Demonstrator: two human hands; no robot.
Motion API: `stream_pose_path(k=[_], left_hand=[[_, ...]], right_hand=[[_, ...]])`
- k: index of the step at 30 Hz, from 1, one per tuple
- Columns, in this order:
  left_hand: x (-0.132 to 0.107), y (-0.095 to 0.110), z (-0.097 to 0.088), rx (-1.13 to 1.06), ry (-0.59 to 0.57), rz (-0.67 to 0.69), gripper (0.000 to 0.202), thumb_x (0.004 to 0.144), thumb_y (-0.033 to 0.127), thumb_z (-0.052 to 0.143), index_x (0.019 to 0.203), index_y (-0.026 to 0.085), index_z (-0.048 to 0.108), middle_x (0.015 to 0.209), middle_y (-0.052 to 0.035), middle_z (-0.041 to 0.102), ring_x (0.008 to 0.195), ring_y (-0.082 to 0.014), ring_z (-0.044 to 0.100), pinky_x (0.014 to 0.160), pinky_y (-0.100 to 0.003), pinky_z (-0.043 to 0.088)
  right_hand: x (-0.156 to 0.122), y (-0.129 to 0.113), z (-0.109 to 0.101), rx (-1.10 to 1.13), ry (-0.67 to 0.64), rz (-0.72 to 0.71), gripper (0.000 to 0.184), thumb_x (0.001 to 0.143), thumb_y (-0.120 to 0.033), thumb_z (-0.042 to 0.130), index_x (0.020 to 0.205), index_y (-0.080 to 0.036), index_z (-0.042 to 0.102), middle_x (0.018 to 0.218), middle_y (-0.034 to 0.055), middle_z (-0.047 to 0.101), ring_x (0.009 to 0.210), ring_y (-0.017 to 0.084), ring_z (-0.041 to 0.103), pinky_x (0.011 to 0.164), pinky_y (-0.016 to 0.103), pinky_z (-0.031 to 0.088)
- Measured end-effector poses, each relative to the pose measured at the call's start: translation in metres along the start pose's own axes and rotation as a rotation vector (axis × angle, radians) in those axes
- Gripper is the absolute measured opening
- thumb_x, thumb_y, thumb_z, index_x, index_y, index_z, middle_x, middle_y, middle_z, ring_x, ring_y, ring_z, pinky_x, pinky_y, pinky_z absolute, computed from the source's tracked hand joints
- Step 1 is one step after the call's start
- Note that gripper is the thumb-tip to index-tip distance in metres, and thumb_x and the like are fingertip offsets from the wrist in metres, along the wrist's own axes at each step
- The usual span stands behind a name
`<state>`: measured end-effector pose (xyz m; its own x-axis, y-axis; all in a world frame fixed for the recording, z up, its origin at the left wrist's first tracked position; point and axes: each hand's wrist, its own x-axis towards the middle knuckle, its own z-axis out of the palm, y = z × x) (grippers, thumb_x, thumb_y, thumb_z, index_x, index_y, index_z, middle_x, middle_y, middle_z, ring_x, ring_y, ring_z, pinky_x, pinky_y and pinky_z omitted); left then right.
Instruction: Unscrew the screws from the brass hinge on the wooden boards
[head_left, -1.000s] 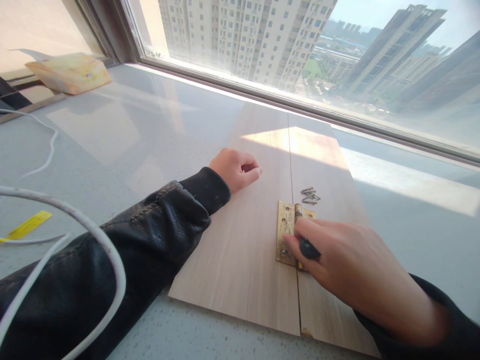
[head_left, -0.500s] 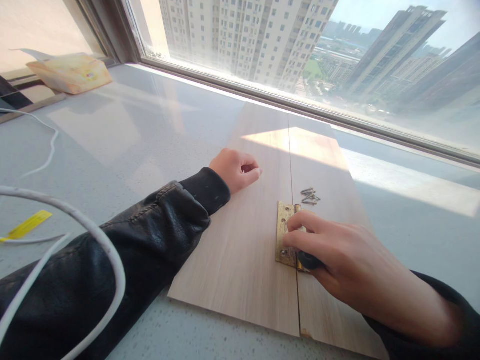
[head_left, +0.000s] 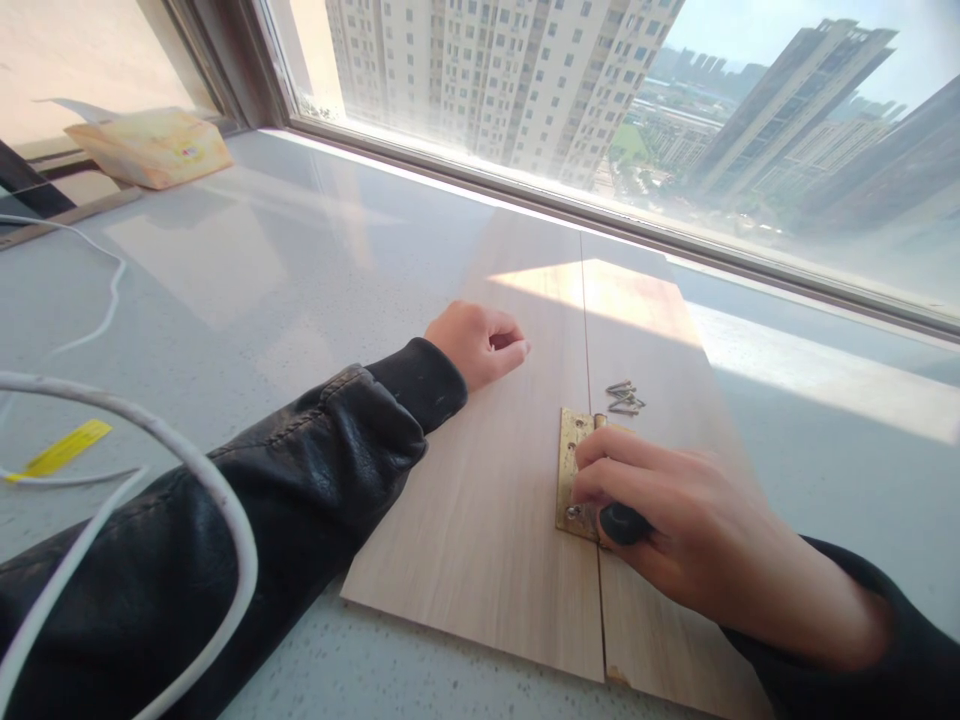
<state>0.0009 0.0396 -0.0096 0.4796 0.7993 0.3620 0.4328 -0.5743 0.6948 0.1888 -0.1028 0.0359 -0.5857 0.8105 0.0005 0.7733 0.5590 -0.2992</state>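
Note:
A brass hinge point(head_left: 567, 470) lies across the seam between two pale wooden boards point(head_left: 480, 560). My right hand point(head_left: 660, 500) is closed around the black handle of a screwdriver point(head_left: 625, 524), over the hinge; its shaft is mostly hidden by my fingers. A screw head point(head_left: 574, 511) shows in the hinge's lower left hole, beside my fingertips. Several loose screws point(head_left: 625, 398) lie in a small pile on the right board, just above the hinge. On the left board rests my left hand point(head_left: 480, 343), fingers curled in with the thumb. I cannot make out what is inside it.
White cables point(head_left: 240, 540) loop over my left sleeve, one with a yellow tag point(head_left: 64, 450). A tissue pack point(head_left: 154, 148) stands at the far left of the speckled white countertop point(head_left: 300, 290). A window frame point(head_left: 480, 190) runs along the back edge.
My right hand has turned slightly, so more of the screwdriver's black handle shows. The view has shifted a little; my left hand stays on the left board.

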Motion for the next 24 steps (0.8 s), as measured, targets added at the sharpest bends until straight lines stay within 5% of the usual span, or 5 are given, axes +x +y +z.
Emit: stream_pose_path(k=[5, 8, 13, 16, 24], left_hand=[[0.000, -0.001, 0.000, 0.001, -0.006, 0.001, 0.021, 0.075, 0.027, 0.059, 0.066, 0.012, 0.070, 0.052, 0.0008, 0.056, 0.050, -0.0076, 0.042, 0.050, -0.023, 0.032], [0.000, -0.001, 0.001, -0.008, -0.009, 0.000, 0.021, 0.075, 0.027, 0.058, 0.066, 0.012, 0.070, 0.053, 0.0004, 0.057, 0.050, -0.0077, 0.043, 0.050, -0.023, 0.033], [0.000, -0.001, 0.001, -0.017, -0.009, -0.002, 0.021, 0.075, 0.027, 0.058, 0.066, 0.013, 0.070, 0.053, 0.0005, 0.057, 0.049, -0.0074, 0.042, 0.050, -0.023, 0.032], [0.000, -0.002, 0.001, -0.022, -0.010, -0.004, 0.021, 0.075, 0.027, 0.058, 0.066, 0.012, 0.070, 0.053, 0.0005, 0.057, 0.050, -0.0073, 0.043, 0.051, -0.023, 0.032], [0.000, 0.000, 0.001, -0.023, -0.002, -0.002, 0.021, 0.076, 0.027, 0.058, 0.065, 0.013, 0.069, 0.054, 0.0005, 0.057, 0.049, -0.0073, 0.042, 0.050, -0.023, 0.032]], right_hand=[[-0.001, 0.002, -0.007, 0.016, 0.053, -0.028, 0.015, 0.080, -0.009, 0.046, 0.077, -0.020, 0.056, 0.081, 0.0034, 0.058, 0.060, 0.012, 0.052, 0.054, 0.026, 0.041], [-0.001, 0.013, -0.014, 0.044, 0.194, 0.009, 0.013, 0.083, -0.013, 0.050, 0.082, -0.021, 0.060, 0.086, 0.0047, 0.064, 0.070, 0.014, 0.060, 0.061, 0.028, 0.048], [0.001, 0.047, -0.009, -0.049, 0.507, 0.430, 0.008, 0.082, -0.031, 0.061, 0.083, -0.025, 0.066, 0.085, 0.0045, 0.072, 0.077, 0.022, 0.066, 0.074, 0.040, 0.051], [0.000, 0.061, 0.000, -0.065, 0.518, 0.561, 0.014, 0.081, -0.036, 0.063, 0.083, -0.024, 0.068, 0.084, 0.0046, 0.073, 0.076, 0.023, 0.067, 0.075, 0.042, 0.051], [0.000, 0.068, 0.006, -0.097, 0.548, 0.539, 0.014, 0.082, -0.034, 0.060, 0.083, -0.023, 0.069, 0.087, 0.0053, 0.073, 0.082, 0.023, 0.067, 0.079, 0.041, 0.050]])
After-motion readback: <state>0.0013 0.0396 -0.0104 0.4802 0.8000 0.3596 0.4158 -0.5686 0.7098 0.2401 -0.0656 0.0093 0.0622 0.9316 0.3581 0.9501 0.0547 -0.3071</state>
